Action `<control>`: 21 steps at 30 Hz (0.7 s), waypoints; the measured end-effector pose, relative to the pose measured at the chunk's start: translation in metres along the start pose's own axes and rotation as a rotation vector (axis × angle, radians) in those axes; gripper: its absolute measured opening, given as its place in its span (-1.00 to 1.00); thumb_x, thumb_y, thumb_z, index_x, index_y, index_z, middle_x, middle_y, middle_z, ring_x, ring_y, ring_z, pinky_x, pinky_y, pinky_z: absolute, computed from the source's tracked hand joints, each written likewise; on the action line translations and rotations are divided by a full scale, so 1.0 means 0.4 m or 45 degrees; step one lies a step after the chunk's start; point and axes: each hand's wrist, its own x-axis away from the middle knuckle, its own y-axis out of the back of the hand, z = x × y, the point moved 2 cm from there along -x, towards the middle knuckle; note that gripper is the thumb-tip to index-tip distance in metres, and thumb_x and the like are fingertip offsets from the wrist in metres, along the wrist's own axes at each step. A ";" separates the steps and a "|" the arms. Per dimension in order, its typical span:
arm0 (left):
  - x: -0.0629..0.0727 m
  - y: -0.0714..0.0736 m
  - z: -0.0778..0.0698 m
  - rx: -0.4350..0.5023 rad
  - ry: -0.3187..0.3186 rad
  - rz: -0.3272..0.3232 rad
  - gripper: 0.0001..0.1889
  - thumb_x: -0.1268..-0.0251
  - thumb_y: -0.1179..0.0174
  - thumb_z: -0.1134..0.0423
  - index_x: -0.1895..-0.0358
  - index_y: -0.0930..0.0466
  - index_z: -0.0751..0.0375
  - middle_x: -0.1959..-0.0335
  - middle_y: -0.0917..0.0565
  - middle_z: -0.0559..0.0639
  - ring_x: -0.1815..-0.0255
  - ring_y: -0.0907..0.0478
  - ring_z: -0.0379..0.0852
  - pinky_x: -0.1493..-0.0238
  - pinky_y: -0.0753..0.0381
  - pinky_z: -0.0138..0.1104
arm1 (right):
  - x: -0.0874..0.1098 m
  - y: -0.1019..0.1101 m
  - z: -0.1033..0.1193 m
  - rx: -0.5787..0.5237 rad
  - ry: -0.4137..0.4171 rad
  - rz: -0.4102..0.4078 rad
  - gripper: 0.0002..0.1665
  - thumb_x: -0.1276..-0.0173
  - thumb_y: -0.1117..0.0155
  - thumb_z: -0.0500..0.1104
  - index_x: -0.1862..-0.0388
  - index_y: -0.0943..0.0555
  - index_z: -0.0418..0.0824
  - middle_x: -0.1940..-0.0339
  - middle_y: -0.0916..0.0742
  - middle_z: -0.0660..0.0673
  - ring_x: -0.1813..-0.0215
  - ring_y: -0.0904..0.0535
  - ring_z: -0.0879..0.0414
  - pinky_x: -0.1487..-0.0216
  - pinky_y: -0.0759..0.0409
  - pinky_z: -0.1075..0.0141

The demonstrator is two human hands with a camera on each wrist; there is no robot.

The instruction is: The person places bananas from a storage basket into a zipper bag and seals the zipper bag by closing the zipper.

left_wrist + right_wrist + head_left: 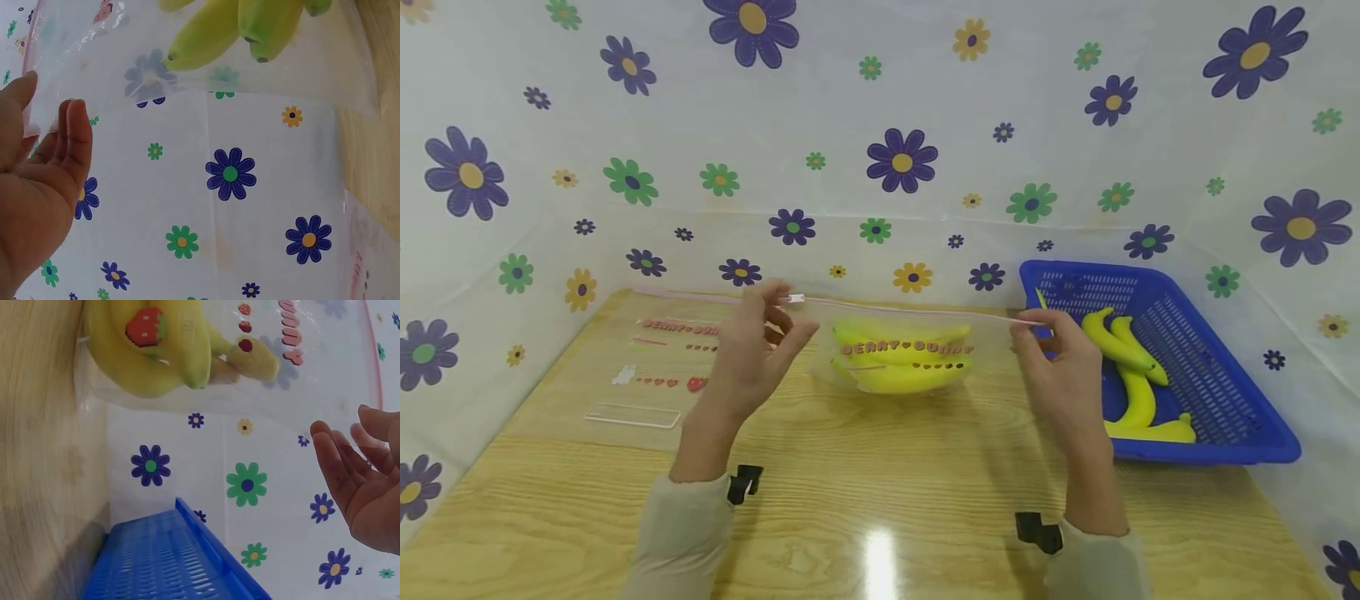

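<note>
A clear zip bag (902, 333) with a pink zip strip and red "BERRY BUNNY" lettering hangs stretched between the two hands. Several yellow bananas (917, 379) lie inside its lower part, their greenish tips visible in the left wrist view. My left hand (748, 358) holds the bag's top left corner beside the white slider (796, 298), its thumb pointing away to the right. At the opposite top corner, my right hand (1060, 375) pinches the strip between thumb and fingers. The right wrist view shows a red strawberry print (145, 326) over the bananas.
A blue basket (1225, 400) with several bananas (1138, 400) stands on the right, close to my right hand. Flat on the wooden table (850, 500) at left lies another printed zip bag (565, 400), partly behind my left hand. A flowered cloth (827, 100) hangs behind.
</note>
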 end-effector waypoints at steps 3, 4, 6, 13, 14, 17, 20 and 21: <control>0.003 -0.019 0.022 0.109 0.216 0.096 -0.50 -0.33 -0.30 0.34 -0.26 -0.35 0.36 0.12 -0.57 0.19 0.29 -0.56 -0.06 0.27 -0.63 -0.39 | -0.007 -0.015 -0.012 -0.128 -0.112 0.086 -0.57 -0.49 -0.19 -0.14 -0.28 -0.47 -0.21 -0.03 -0.65 -0.15 0.18 -0.70 -0.01 0.26 -0.69 0.42; 0.004 -0.027 0.028 0.138 0.268 0.120 -0.53 -0.36 -0.28 0.31 -0.25 -0.38 0.35 0.12 -0.58 0.18 0.28 -0.55 -0.06 0.26 -0.61 -0.40 | -0.009 -0.021 -0.017 -0.153 -0.155 0.121 -0.51 -0.49 -0.19 -0.15 -0.34 -0.42 -0.20 -0.04 -0.65 -0.18 0.17 -0.71 -0.01 0.24 -0.70 0.40; 0.006 -0.039 0.038 0.174 0.323 0.162 -0.62 -0.40 -0.24 0.25 -0.17 -0.46 0.35 0.15 -0.58 0.15 0.27 -0.55 -0.05 0.26 -0.59 -0.39 | -0.013 -0.034 -0.030 -0.166 -0.228 0.203 -0.45 -0.49 -0.19 -0.16 -0.41 -0.37 -0.21 -0.13 -0.62 -0.22 0.13 -0.71 -0.05 0.21 -0.72 0.32; 0.023 -0.079 0.080 0.210 0.449 0.366 -0.53 -0.41 -0.23 0.23 -0.28 -0.34 0.27 -0.20 -0.44 0.21 -0.15 -0.43 0.20 -0.09 -0.53 0.05 | -0.013 -0.096 -0.102 -0.123 -0.293 0.495 -0.50 -0.54 -0.14 -0.06 -0.38 -0.42 -0.17 -0.27 -0.56 -0.27 -0.13 -0.63 -0.23 0.00 -0.68 -0.01; 0.024 -0.083 0.082 0.219 0.447 0.384 -0.49 -0.41 -0.23 0.24 -0.33 -0.30 0.25 -0.25 -0.43 0.21 -0.23 -0.39 0.22 -0.17 -0.49 0.08 | -0.011 -0.102 -0.108 -0.123 -0.282 0.529 -0.47 -0.54 -0.13 -0.05 -0.41 -0.39 -0.15 -0.32 -0.54 -0.27 -0.16 -0.61 -0.25 -0.03 -0.66 -0.03; 0.023 -0.091 0.078 0.211 0.421 0.391 -0.54 -0.45 -0.18 0.20 -0.30 -0.33 0.28 -0.24 -0.45 0.22 -0.31 -0.36 0.20 -0.30 -0.38 0.10 | -0.008 -0.115 -0.111 -0.132 -0.243 0.572 -0.45 -0.55 -0.12 -0.09 -0.45 -0.35 -0.20 -0.36 -0.50 -0.30 -0.24 -0.56 -0.28 -0.14 -0.59 -0.10; 0.018 -0.089 0.067 0.223 0.399 0.357 -0.61 -0.51 -0.10 0.13 -0.20 -0.39 0.31 -0.13 -0.51 0.21 -0.26 -0.40 0.16 -0.31 -0.38 0.08 | -0.008 -0.115 -0.104 -0.127 -0.225 0.530 -0.54 -0.55 -0.12 -0.11 -0.31 -0.46 -0.31 -0.29 -0.56 -0.32 -0.27 -0.52 -0.28 -0.22 -0.53 -0.15; 0.017 -0.088 0.065 0.225 0.400 0.342 -0.64 -0.52 -0.08 0.11 -0.15 -0.40 0.30 -0.10 -0.51 0.21 -0.22 -0.42 0.16 -0.27 -0.40 0.08 | -0.009 -0.114 -0.100 -0.120 -0.221 0.509 -0.55 -0.54 -0.12 -0.11 -0.28 -0.49 -0.33 -0.26 -0.58 -0.33 -0.27 -0.52 -0.28 -0.23 -0.52 -0.16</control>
